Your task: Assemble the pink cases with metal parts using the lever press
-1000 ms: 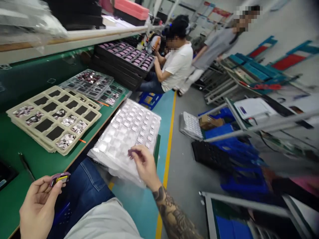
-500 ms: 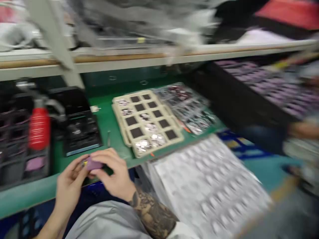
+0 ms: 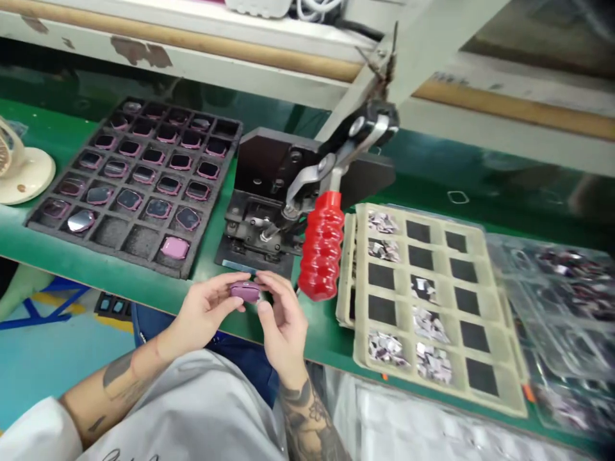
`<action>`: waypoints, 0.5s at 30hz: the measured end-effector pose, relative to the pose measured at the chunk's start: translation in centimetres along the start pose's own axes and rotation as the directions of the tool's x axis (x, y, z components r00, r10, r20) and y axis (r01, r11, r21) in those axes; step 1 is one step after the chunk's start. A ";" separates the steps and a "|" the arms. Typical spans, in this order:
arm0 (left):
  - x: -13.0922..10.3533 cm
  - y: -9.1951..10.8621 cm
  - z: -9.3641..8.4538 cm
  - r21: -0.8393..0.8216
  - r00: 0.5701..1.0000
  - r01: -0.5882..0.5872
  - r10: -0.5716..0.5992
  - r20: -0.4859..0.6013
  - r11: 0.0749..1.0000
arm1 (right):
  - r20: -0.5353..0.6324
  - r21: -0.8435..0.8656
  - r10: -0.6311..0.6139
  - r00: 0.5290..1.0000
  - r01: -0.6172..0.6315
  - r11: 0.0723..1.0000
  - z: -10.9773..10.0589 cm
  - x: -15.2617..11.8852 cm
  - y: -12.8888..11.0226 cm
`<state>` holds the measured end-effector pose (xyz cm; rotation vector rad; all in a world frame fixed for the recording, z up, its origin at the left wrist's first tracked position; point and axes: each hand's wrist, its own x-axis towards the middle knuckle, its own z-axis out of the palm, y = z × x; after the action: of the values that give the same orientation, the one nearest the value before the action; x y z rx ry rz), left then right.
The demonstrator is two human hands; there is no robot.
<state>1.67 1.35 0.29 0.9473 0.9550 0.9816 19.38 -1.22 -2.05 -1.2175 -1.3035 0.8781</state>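
A small purple case (image 3: 245,292) is pinched between the thumb and fingers of my left hand (image 3: 204,314), over the front edge of the green bench. My right hand (image 3: 284,323) is at the case's right end, thumb and fingers curved apart; whether a fingertip touches it is hard to tell. Just behind the hands stands a black press (image 3: 259,224) with a red ribbed handle (image 3: 321,246). To the left lies a dark foam tray (image 3: 113,232) holding several purple-framed pieces, one of them a purple case (image 3: 175,248) in the front right compartment.
Right of the press, a cream compartment tray (image 3: 362,288) holds small shiny parts. Clear plastic trays (image 3: 552,301) lie beyond it, and white moulded trays (image 3: 408,416) below the bench edge. A shelf beam (image 3: 240,57) crosses above. A round cream base (image 3: 31,176) stands far left.
The view has swung left, bringing the whole foam tray and press into sight. My right hand has loosened from the purple case, which my left hand still holds.
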 end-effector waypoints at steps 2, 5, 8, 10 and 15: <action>0.1 0.2 0.0 0.031 1.000 -0.012 0.011 0.015 0.999 | 0.004 0.002 0.011 1.000 -0.011 1.000 -0.2 0.1 -0.1; 0.0 0.4 0.0 0.220 0.996 -0.077 0.067 0.053 0.972 | -0.020 0.038 0.008 1.000 -0.008 0.999 -0.3 0.2 -0.1; -0.1 0.1 -0.2 0.443 0.964 -0.265 0.243 0.107 0.857 | -0.044 0.065 0.000 0.999 0.002 0.998 -0.1 -0.3 0.1; 0.1 -0.3 -0.3 0.492 0.935 -0.347 0.336 0.113 0.799 | -0.056 0.032 0.003 0.998 -0.002 0.999 0.1 -0.7 -0.1; 1.1 -1.1 -0.5 0.376 0.961 -0.260 0.276 0.010 0.889 | -0.188 -0.234 -0.201 0.961 0.155 0.960 -0.5 1.0 -3.8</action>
<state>1.74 2.19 -1.10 1.4144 1.0910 1.0742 19.34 -1.08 1.88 -1.2992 -1.3373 0.4709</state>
